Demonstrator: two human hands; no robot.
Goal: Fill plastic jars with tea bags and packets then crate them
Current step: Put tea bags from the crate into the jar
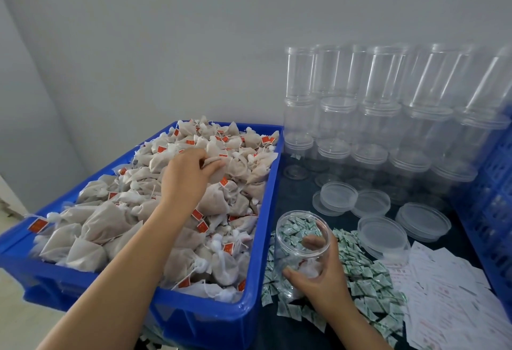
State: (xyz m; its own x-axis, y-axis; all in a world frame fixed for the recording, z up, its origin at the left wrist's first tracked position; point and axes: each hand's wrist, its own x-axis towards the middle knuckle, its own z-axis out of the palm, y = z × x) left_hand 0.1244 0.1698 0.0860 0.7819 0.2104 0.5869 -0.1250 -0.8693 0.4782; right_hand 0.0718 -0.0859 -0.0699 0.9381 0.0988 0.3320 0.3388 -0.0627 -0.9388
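Our left hand [191, 172] pinches a tea bag [214, 165] at eleven o'clock; our right hand [318, 272] grips the jar [302, 241], tilted to receive it.

A plain grey wall [166, 44] stands behind everything and meets a second wall at the left corner. The desk [299, 172] has a dark top. At the right front, many white paper slips [448, 302] with red print lie spread on it
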